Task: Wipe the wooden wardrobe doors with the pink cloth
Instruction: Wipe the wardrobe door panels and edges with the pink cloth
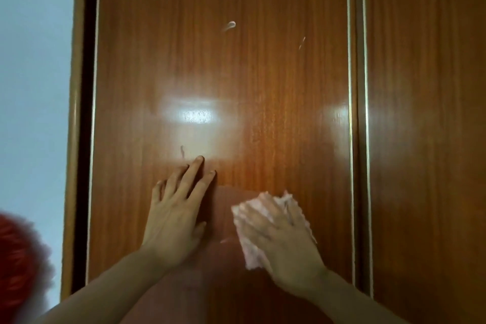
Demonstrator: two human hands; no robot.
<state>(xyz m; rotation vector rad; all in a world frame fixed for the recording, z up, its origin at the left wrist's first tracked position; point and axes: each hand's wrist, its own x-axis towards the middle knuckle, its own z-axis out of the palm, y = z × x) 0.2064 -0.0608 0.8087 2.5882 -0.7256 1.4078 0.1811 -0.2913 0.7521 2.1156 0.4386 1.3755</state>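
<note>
A: Left hand [172,214]?

B: It is lying flat on the wooden door [223,73], lower centre of the frame, fingers straight and slightly spread, holding nothing. Fingertips are pointing up the panel, and the palm is pressing against the wood.

A: Right hand [282,234]?

B: It is sitting lower right of centre, pressing the pink cloth [249,247] against the same door. The fingers are lying spread over the cloth, mostly straight. They are blurred, so I cannot tell whether any of them is pinching a fold.

A: Where is the cloth exactly?

B: It is sandwiched between the right hand and the door, bunched up, with edges sticking out above the fingertips, to the left of the hand and below the palm. It is just beside the left hand, not touching it.

A: Door condition?

B: Glossy brown wood is reflecting a bright patch of light [197,116] above the left fingers. Two pale smears [231,25] are showing in the upper centre.

A: Anything else?

B: A second door [426,113] is standing at the right edge, with pale trim strips [351,113] running between the two. A light blue wall [34,73] is filling the left edge, and a blurred red fuzzy object [18,265] is sitting in the lower left corner.
</note>
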